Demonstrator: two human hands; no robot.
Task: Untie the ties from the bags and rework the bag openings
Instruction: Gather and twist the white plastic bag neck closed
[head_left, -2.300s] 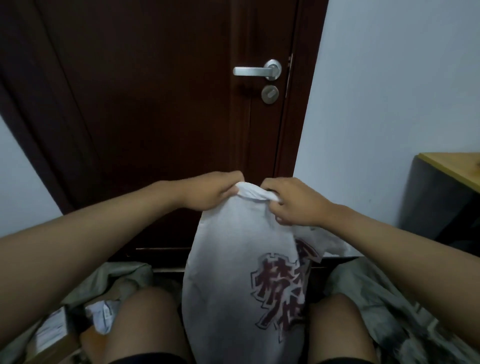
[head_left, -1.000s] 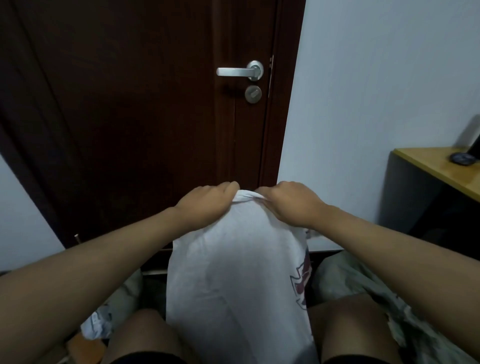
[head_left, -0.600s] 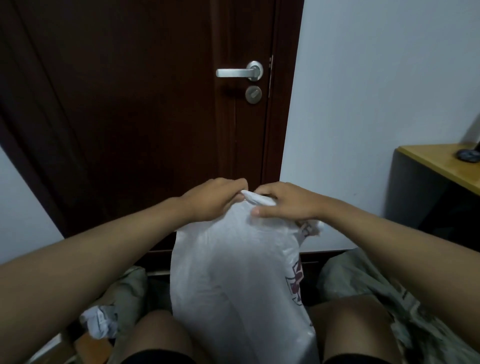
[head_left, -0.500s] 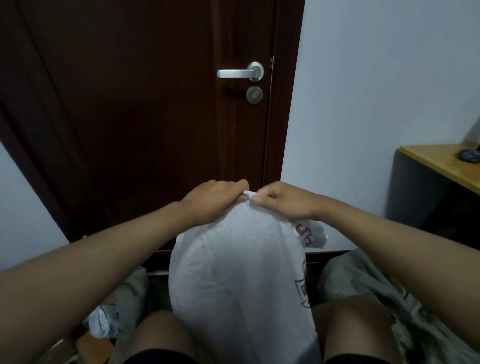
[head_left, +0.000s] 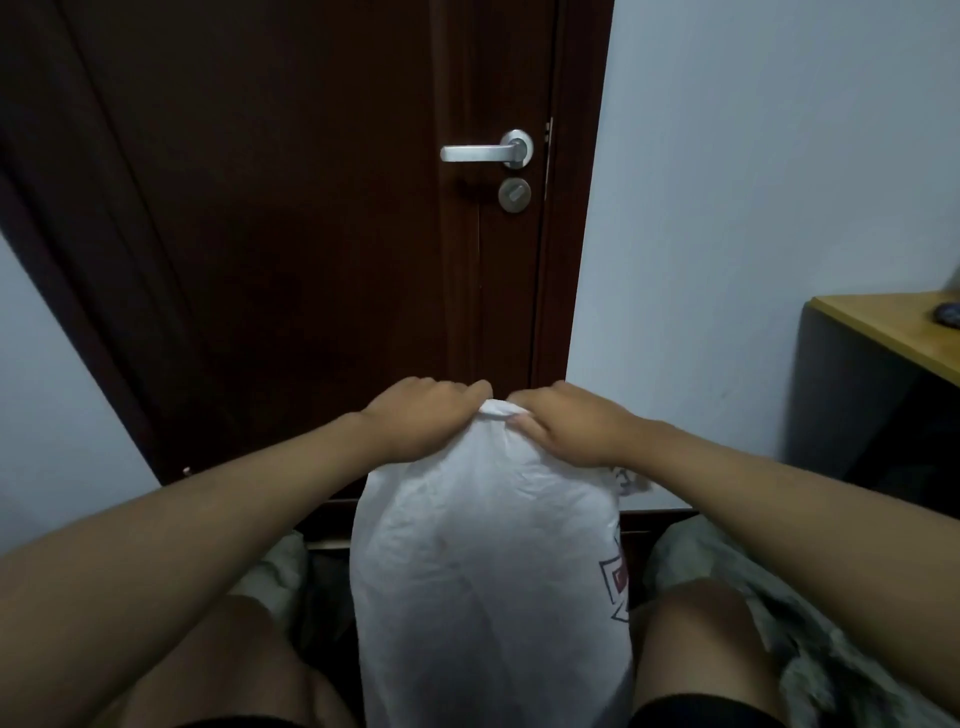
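- White plastic bag (head_left: 488, 587): it stood upright between my knees, full and rounded, with part of a red printed mark showing on its right flank.
- Bag top (head_left: 497, 409): the plastic was gathered into a narrow twisted neck — the one spot where both of my hands met.
- Left hand (head_left: 421, 423): fingers curled over the left side of the neck, gripping the bunched plastic.
- Right hand (head_left: 566, 421): fingers curled over the right side, thumb pressed against the bag just under the gather, pinching the same neck.
- Tie: I could not tell whether a separate tie or a knot closed the bag; my fingers covered that spot.
- Progress, as I judged it: the mouth was not yet open, so the untying looked early or mid-way — loosening the neck and reworking the opening remained to be done.
- Surroundings: a dark door (head_left: 311, 234) with a metal handle (head_left: 485, 151) stood ahead; crumpled cloth (head_left: 810, 639) lay beside my right leg.
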